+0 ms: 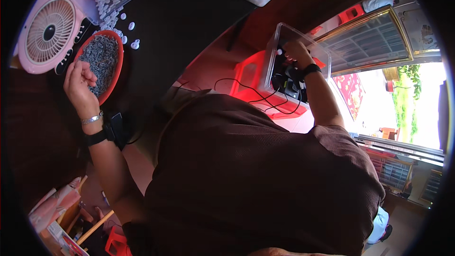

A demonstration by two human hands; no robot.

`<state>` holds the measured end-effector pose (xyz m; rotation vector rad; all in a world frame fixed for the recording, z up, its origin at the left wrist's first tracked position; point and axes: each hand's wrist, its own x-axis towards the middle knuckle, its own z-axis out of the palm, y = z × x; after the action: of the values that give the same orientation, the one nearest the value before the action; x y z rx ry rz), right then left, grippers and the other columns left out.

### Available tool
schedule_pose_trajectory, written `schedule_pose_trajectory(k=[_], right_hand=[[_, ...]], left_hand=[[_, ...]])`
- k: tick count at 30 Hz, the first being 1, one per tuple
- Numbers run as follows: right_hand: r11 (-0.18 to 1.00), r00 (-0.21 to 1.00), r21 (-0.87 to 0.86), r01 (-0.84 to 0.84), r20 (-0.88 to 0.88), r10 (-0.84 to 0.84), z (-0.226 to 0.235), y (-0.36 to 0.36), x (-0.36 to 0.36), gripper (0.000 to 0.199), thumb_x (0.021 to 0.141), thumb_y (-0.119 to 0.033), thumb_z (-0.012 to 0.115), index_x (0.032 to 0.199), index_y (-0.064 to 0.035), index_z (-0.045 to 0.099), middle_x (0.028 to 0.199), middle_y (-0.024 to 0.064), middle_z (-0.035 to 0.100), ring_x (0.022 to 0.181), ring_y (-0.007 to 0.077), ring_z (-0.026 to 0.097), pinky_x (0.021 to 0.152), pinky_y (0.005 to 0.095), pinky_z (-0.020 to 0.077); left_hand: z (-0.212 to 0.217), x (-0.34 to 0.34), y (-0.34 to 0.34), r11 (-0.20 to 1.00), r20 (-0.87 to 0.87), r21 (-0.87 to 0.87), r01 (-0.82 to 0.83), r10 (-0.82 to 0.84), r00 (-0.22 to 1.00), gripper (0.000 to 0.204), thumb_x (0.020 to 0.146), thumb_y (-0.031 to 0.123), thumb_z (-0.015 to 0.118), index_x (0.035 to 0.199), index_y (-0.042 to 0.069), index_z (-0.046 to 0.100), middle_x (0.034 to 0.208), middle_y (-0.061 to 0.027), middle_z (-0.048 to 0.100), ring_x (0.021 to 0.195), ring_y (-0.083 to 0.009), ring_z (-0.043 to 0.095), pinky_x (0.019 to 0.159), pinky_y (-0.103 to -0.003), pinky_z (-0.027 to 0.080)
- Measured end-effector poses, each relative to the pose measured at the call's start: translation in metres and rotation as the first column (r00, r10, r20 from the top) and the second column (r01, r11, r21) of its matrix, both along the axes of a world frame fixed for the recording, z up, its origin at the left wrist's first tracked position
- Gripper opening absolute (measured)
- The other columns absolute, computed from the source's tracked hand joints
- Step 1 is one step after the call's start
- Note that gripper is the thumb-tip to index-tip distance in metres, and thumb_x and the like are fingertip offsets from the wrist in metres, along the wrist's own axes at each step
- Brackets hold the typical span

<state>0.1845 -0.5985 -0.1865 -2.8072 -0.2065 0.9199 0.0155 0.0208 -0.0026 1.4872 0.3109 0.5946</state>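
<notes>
Beside the red bowl (101, 64), which sits on the dark counter (180, 28) heaped with small grey pieces, the left hand (79, 83) rests at the bowl's near-left rim, fingers curled loosely over the grey heap; whether it pinches a piece I cannot tell. One pink fan (47, 35) stands touching the bowl's far-left side, and loose white pieces (113, 0) spill down toward the bowl's upper rim, four or so lying apart on the counter just right of it. Right of the bowl the counter runs bare and dark to its edge, giving open room there. Well apart from the bowl, past that edge, the right hand (296, 52) reaches into one clear plastic bin (284, 57), fingers bent around a small white piece (279, 51) near the bin's wall. One black cable (246, 92) trails across the red crate (251, 73) beneath the bin.
</notes>
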Motion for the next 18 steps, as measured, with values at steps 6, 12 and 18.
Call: schedule_pose_trajectory(k=[6, 12, 18], right_hand=[[0.851, 0.805, -0.262, -0.455, 0.288, 0.519, 0.111, 0.09, -0.023, 0.017, 0.08, -0.015, 0.054, 0.078, -0.004, 0.066, 0.077, 0.0148, 0.066, 0.069, 0.0281, 0.066, 0.058, 0.0385, 0.0512], [0.818, 0.952, 0.488, -0.306, 0.176, 0.251, 0.181, 0.185, -0.078, 0.019, 0.084, -0.02, 0.057, 0.085, -0.0023, 0.065, 0.071, 0.0116, 0.064, 0.066, 0.0168, 0.063, 0.062, 0.0298, 0.0482], [0.629, 0.883, 0.621, -0.469, 0.311, 0.352, 0.229, 0.293, -0.09, 0.016, 0.085, -0.015, 0.06, 0.09, -0.0004, 0.065, 0.072, 0.0042, 0.062, 0.068, 0.0084, 0.056, 0.061, 0.0241, 0.0435]], left_hand=[[0.01, -0.015, -0.003, 0.998, 0.042, 0.021, -0.062, 0.061, 0.997, 0.014, 0.085, 0.016, 0.054, 0.076, 0.005, 0.058, 0.06, 0.003, 0.046, 0.052, -0.0063, 0.043, 0.047, -0.018, 0.031], [0.011, -0.011, -0.004, 0.998, 0.018, 0.045, -0.048, 0.047, 0.999, 0.019, 0.085, 0.017, 0.052, 0.07, 0.006, 0.056, 0.056, 0.0029, 0.045, 0.047, -0.0055, 0.041, 0.043, -0.019, 0.029], [0.01, -0.012, -0.007, 0.998, 0.104, 0.062, -0.018, 0.011, 0.994, 0.018, 0.087, 0.011, 0.053, 0.071, 0.001, 0.056, 0.06, 0.0006, 0.048, 0.049, -0.0053, 0.043, 0.044, -0.019, 0.035]])
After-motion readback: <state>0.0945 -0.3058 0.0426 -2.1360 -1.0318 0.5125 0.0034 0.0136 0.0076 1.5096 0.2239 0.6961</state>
